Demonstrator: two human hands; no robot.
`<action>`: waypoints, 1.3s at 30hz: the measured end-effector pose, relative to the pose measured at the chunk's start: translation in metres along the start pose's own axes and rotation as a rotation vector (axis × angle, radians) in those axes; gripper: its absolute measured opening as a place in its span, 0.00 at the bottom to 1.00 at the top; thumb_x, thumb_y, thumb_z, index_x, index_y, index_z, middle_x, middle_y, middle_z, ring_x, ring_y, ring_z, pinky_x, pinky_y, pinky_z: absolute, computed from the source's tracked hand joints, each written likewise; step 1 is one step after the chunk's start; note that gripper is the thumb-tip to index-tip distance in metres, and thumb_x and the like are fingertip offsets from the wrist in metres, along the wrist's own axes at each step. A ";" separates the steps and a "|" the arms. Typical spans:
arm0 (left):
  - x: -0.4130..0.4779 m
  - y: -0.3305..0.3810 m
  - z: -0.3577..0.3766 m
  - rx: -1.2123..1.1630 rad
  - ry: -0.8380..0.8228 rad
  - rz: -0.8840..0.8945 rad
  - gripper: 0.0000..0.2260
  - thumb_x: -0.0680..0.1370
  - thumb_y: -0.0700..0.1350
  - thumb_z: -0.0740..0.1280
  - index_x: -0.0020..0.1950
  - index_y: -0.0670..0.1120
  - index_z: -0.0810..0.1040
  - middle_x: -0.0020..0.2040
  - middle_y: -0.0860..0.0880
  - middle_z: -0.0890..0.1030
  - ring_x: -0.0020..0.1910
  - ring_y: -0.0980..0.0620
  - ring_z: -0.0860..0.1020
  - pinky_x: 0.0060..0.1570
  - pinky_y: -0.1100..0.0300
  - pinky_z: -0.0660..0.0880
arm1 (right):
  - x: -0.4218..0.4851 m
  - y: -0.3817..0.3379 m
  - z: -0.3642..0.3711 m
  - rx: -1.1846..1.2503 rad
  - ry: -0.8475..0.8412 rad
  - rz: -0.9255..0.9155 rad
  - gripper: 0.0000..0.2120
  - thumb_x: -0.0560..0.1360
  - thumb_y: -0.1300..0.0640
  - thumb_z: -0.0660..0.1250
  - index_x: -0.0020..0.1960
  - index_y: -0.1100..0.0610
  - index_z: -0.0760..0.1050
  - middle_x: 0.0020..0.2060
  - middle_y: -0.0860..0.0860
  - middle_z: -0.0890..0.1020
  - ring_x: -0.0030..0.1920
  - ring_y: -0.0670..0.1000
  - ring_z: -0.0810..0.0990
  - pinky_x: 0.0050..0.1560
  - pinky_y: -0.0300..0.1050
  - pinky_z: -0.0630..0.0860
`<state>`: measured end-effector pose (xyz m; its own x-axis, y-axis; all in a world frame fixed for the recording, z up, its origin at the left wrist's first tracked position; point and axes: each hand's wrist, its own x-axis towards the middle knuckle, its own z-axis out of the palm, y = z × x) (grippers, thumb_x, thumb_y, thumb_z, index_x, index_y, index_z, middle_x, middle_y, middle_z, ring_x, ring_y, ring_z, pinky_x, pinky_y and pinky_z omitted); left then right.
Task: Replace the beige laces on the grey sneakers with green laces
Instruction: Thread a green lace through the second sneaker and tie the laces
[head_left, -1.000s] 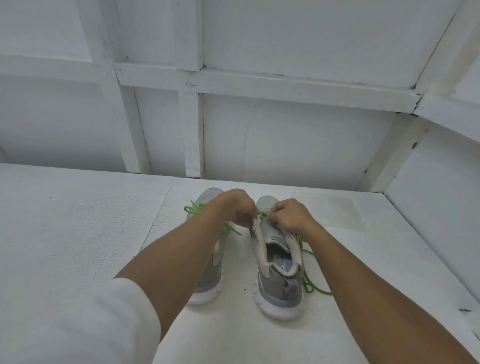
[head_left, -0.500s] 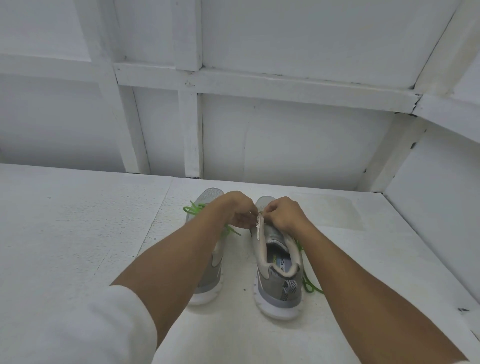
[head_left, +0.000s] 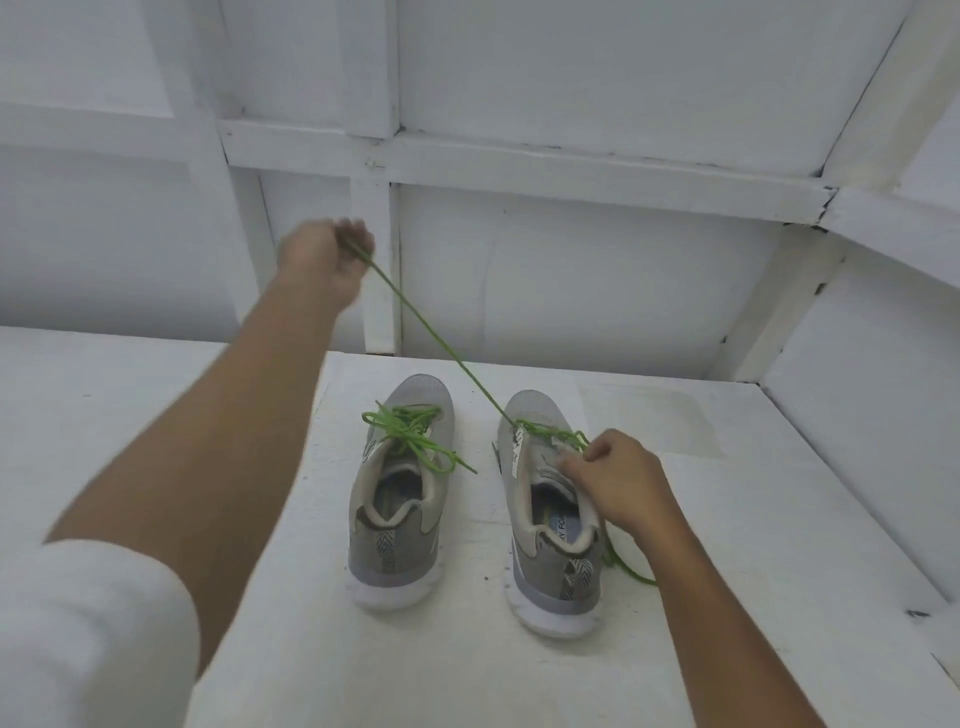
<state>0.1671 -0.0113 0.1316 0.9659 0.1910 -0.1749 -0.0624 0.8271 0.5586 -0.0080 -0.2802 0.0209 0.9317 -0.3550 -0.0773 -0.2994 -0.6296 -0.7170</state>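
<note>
Two grey sneakers stand side by side on the white table, heels toward me. The left sneaker carries a green lace tied in a bow. My left hand is raised up and to the left, gripping one end of a green lace that runs taut down to the eyelets of the right sneaker. My right hand rests on the right sneaker's tongue and pinches the lace there. The lace's other end trails on the table beside that shoe.
The white table meets a white panelled wall at the back and a side wall on the right. A small dark speck lies near the right edge.
My left hand has left the right sneaker and swung up and to the left, drawing the green lace out taut. My right hand has stayed on the shoe.
</note>
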 end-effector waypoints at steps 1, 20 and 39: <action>-0.004 0.009 0.007 0.086 -0.011 0.051 0.12 0.81 0.33 0.54 0.39 0.42 0.70 0.30 0.47 0.72 0.21 0.55 0.72 0.23 0.64 0.69 | -0.003 0.002 0.002 0.046 0.014 -0.003 0.13 0.71 0.49 0.72 0.45 0.58 0.75 0.39 0.48 0.78 0.39 0.46 0.75 0.35 0.40 0.69; -0.072 -0.149 -0.031 2.371 -0.899 0.052 0.08 0.79 0.40 0.62 0.50 0.38 0.78 0.50 0.45 0.82 0.53 0.44 0.79 0.51 0.54 0.76 | -0.011 0.009 0.022 0.201 0.181 0.019 0.11 0.75 0.49 0.69 0.43 0.57 0.75 0.36 0.46 0.78 0.36 0.40 0.73 0.31 0.33 0.63; -0.054 -0.127 -0.017 2.043 -0.705 0.220 0.27 0.80 0.39 0.60 0.78 0.50 0.59 0.67 0.39 0.75 0.63 0.41 0.75 0.57 0.53 0.72 | -0.014 0.011 0.024 0.287 0.211 0.043 0.10 0.75 0.50 0.68 0.43 0.57 0.76 0.37 0.46 0.79 0.36 0.41 0.74 0.31 0.35 0.64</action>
<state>0.1185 -0.1177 0.0562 0.9204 -0.3902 -0.0260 -0.3354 -0.8217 0.4608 -0.0199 -0.2657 -0.0027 0.8474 -0.5308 0.0121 -0.2391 -0.4018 -0.8840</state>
